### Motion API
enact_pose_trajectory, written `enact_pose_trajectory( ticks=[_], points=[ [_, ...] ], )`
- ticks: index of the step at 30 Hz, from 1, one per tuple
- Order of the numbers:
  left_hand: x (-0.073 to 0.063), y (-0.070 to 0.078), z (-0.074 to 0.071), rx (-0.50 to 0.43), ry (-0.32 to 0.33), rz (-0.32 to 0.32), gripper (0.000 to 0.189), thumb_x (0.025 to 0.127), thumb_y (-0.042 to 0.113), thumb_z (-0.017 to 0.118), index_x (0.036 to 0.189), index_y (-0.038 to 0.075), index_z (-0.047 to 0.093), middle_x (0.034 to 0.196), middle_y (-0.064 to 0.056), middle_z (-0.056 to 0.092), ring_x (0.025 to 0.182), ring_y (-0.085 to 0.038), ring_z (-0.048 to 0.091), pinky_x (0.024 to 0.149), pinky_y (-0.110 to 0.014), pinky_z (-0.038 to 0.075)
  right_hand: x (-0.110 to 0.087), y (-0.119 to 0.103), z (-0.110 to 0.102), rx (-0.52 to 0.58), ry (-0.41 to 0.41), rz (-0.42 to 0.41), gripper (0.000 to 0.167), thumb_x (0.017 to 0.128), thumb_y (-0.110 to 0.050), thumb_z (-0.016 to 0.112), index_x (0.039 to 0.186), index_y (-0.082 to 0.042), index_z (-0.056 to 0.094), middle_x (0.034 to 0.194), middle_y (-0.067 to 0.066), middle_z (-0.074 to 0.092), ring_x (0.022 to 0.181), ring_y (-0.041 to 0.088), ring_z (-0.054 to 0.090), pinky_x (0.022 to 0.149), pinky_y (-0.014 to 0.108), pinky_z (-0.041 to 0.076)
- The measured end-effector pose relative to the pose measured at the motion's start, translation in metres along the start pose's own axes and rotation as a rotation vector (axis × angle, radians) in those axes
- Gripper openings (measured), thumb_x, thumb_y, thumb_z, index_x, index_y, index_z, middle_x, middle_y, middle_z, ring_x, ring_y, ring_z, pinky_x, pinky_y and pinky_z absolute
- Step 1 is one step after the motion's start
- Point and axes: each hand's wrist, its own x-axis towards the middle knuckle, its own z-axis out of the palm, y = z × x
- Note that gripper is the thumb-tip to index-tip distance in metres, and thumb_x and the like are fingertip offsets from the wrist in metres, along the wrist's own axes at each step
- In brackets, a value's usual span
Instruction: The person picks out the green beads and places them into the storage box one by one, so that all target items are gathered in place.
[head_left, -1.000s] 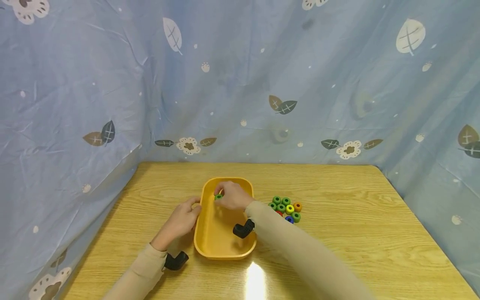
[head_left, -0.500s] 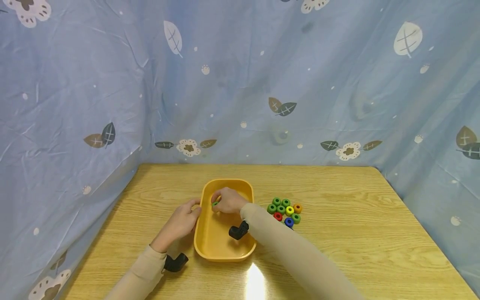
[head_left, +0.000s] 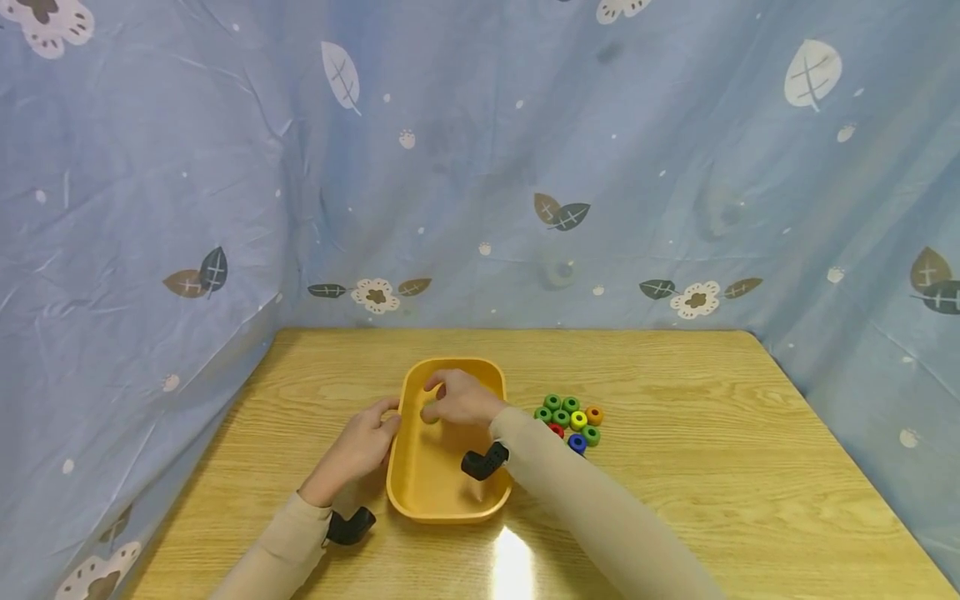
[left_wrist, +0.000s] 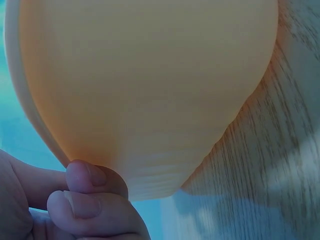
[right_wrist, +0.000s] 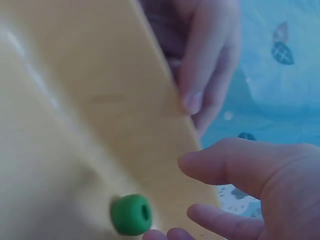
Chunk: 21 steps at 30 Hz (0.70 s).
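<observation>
On the floor of the orange-yellow tray [head_left: 438, 492] lies a green bead [right_wrist: 127, 215] with a hole through it, close to the left wall. My right hand [head_left: 465, 398] is inside the tray, over that bead. In the right wrist view its thumb and fingers are spread apart, with the bead beside the fingertips. My left hand [head_left: 363, 437] holds the tray's left side at the rim. The left wrist view shows curled fingers [left_wrist: 97, 205] against the outer wall.
Right of the tray, a cluster of loose beads [head_left: 561, 418] lies on the wooden table [head_left: 712, 458]: several green, plus a yellow bead [head_left: 578, 419], an orange bead [head_left: 595, 415], a red bead [head_left: 556, 430] and a blue bead [head_left: 577, 442]. A patterned blue cloth [head_left: 465, 167] hangs behind.
My right hand has lowered the green bead into the tray and let go of it, its fingers parting. My left hand stays at the tray's left rim.
</observation>
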Motion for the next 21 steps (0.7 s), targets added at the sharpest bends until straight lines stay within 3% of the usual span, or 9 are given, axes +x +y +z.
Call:
enact_pose_trajectory(
  ticks=[6,21],
  points=[
    [-0.001,0.001,0.0,0.0,0.001,0.0,0.043,0.112,0.018,0.041,0.151,0.001,0.048,0.058,-0.009,0.056,0.046,-0.015,0.047,0.046,-0.029,0.04,-0.013,-0.01,-0.008,0.038,0.02,-0.019,0.049,0.092,-0.025,0.078,0.135,-0.006,0.064,0.128,0.017,0.064,0.103,0.024,0.06,0.092,0.043,0.052],
    [-0.001,0.001,0.0,-0.019,-0.006,-0.008,0.044,0.113,0.02,0.042,0.153,0.002,0.047,0.057,-0.007,0.056,0.046,-0.015,0.047,0.046,-0.029,0.041,-0.042,-0.008,-0.027,0.102,0.049,-0.137,0.048,0.094,-0.032,0.077,0.136,-0.011,0.065,0.125,0.013,0.063,0.099,0.024,0.061,0.081,0.036,0.053]
  ],
)
